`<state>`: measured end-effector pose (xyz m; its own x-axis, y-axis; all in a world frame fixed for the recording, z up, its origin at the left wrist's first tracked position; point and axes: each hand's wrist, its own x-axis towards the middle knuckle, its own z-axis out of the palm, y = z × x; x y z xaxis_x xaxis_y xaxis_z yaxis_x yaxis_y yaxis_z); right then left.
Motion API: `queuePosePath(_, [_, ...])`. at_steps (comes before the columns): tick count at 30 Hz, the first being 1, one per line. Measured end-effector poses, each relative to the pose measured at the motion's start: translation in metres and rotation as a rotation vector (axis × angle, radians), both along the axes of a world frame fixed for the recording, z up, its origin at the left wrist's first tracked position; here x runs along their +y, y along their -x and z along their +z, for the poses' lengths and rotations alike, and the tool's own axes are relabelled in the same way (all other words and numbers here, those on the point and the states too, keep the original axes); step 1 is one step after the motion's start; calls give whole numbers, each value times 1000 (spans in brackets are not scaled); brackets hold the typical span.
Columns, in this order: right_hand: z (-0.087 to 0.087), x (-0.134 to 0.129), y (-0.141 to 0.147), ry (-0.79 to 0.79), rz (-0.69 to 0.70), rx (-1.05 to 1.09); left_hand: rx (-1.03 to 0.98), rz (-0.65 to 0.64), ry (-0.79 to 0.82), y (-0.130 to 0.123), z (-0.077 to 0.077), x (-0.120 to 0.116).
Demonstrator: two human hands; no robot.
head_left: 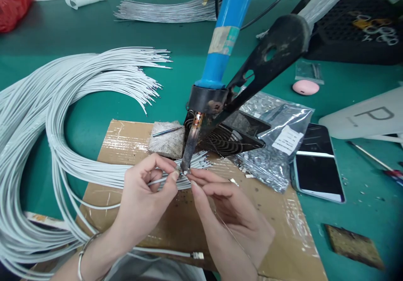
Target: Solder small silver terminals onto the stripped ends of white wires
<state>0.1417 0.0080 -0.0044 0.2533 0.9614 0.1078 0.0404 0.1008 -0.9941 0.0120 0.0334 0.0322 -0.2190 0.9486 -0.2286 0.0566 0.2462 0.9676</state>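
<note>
A blue-handled soldering iron [217, 54] hangs in a black bracket [270, 50], its tip pointing down between my hands. My left hand [147, 197] pinches the end of a white cable, close under the tip. My right hand [229, 218] holds a thin solder wire [229, 230] between thumb and fingers, its end at the same spot. Fingertips hide most of the small part at the joint. Behind them, a bundle of white cables [103, 174] lies across the cardboard [277, 226]. One cable with a metal connector [197, 255] lies nearer my body.
A wrapped block [166, 139] and a black fan [229, 138] stand behind my hands. To the right are a plastic bag of parts [270, 147], a phone [318, 167], a screwdriver [371, 157] and a brown block [354, 246]. Large cable coils [28, 147] fill the left.
</note>
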Motion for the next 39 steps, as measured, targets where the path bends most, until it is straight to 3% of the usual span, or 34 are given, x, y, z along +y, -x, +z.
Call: queuePosePath(39, [-3, 1, 2, -41, -29, -50, 69, -13, -38, 0, -2, -5])
